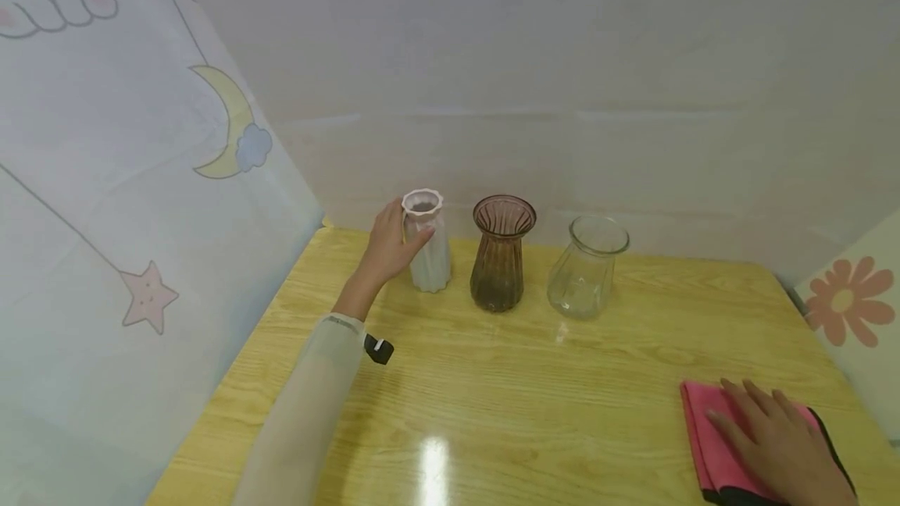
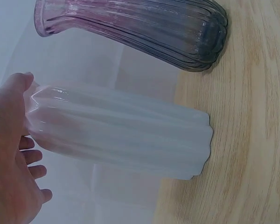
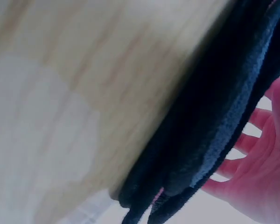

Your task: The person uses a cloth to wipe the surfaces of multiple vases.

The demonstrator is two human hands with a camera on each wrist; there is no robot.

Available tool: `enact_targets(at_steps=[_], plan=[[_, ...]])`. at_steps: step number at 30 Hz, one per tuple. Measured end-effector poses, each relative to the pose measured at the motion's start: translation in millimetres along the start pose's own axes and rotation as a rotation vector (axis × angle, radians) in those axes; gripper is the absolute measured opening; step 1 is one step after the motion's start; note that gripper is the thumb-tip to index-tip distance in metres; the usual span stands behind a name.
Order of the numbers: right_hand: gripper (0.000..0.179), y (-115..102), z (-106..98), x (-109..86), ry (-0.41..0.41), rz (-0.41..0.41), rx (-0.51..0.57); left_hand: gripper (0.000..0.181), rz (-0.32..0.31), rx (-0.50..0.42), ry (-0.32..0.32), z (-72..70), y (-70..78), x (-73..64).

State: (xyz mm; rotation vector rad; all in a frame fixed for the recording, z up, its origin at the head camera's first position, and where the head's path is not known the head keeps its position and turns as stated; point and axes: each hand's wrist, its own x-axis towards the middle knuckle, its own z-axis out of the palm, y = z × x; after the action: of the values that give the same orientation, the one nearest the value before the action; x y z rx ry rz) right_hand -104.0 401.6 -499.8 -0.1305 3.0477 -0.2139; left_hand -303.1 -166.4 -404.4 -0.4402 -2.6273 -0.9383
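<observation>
A white fluted vase (image 1: 430, 260) with a scalloped rim stands upright at the back left of the table. My left hand (image 1: 395, 244) is at its neck, the thumb in front and the fingers on the far side. Up close in the left wrist view, the thumb of that hand (image 2: 9, 154) lies against the neck of the vase (image 2: 121, 130). Over on the front right, my right hand (image 1: 787, 443) rests with spread fingers on a folded pink cloth (image 1: 710, 428). The cloth's black edge (image 3: 214, 121) fills much of the right wrist view.
Right of the white vase stands a purple-brown ribbed glass vase (image 1: 498, 272), then a clear glass vase (image 1: 582, 279). The wood-grain table (image 1: 534, 404) meets a pale wall sheet (image 1: 506, 100) behind them. A printed sheet (image 1: 105, 178) borders the left side.
</observation>
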Motion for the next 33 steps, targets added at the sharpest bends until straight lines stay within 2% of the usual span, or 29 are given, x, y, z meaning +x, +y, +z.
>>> enact_targets(at_steps=[4, 8, 14, 18, 24, 28, 33], plan=[[0.081, -0.4, 0.1, -5.1, -0.009, 0.048, -0.057, 0.073, -0.002, -0.045, -0.001, 1.9, 0.5, 3.3], [0.084, -0.5, -1.1, -8.7, -0.024, 0.083, -0.059, 0.066, -0.004, -0.098, 0.001, 4.4, -0.8, 9.2], [0.088, -0.8, -1.8, -8.0, -0.097, 0.064, -0.019, 0.055, 0.026, -0.192, 0.007, 8.7, -4.6, 18.9], [0.088, -1.4, 0.4, -5.6, -0.131, 0.039, 0.004, 0.054, -0.013, -0.229, -0.003, 9.3, -5.4, 19.9], [0.078, -5.0, 3.5, -2.8, -0.065, -0.011, -0.010, 0.060, -0.078, -0.220, -0.025, 7.2, -6.6, 18.1], [0.070, -8.0, 0.6, -1.9, -0.029, -0.018, 0.032, 0.065, -0.103, -0.187, -0.054, 4.6, -5.9, 17.2], [0.060, -10.1, -6.3, -2.4, -0.044, 0.008, 0.077, 0.065, -0.101, -0.169, -0.073, 0.9, -2.4, 13.9]])
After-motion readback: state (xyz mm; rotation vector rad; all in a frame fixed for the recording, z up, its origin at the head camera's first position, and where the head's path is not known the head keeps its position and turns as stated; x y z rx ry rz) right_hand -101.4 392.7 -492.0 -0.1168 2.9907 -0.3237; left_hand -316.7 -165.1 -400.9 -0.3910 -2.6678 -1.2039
